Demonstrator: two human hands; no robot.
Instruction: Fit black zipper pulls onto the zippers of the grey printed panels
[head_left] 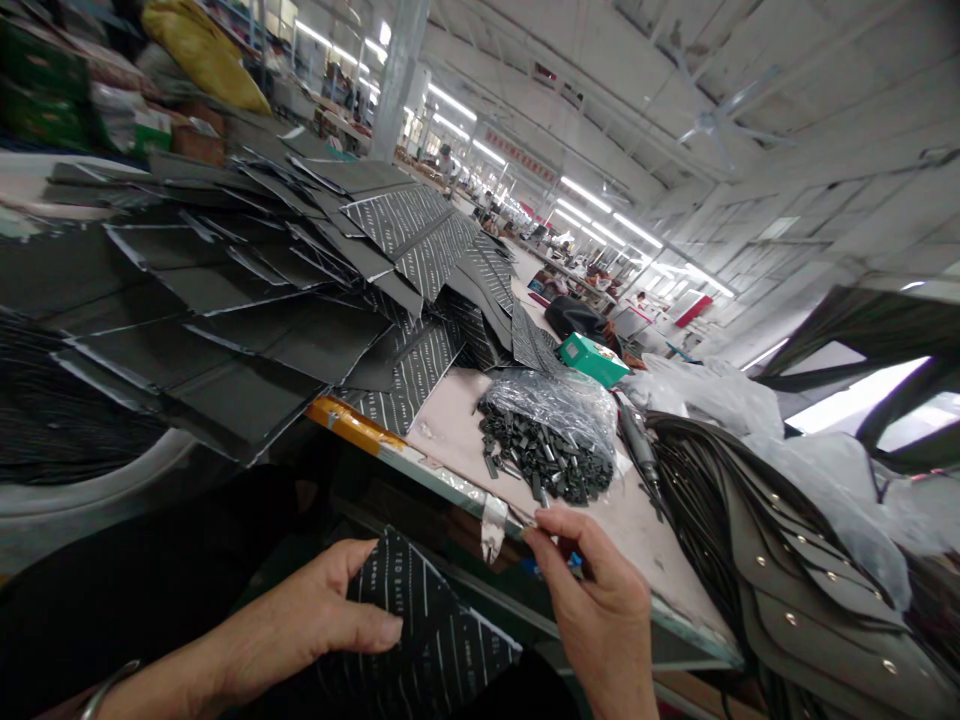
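Note:
My left hand (330, 605) is closed on a black fabric panel (420, 620) printed with white lettering and dashed lines, low in front of me. The thumb lies on top of the cloth. At the table's front edge, my right hand (592, 590) pinches thumb and forefinger together. A small dark piece seems to stick up at its fingertips, too small to name. Just beyond lies a heap of small dark flat pieces (551, 450), spilling from a clear plastic bag (562, 395).
Dark panels (277, 330) with pale edges pile up on the left, some printed. Behind the heap sits a green box (592, 360). A dark tool (637, 445) and dark strapped pieces with metal studs (787, 560) lie on the right. Tape wraps the table edge (427, 470).

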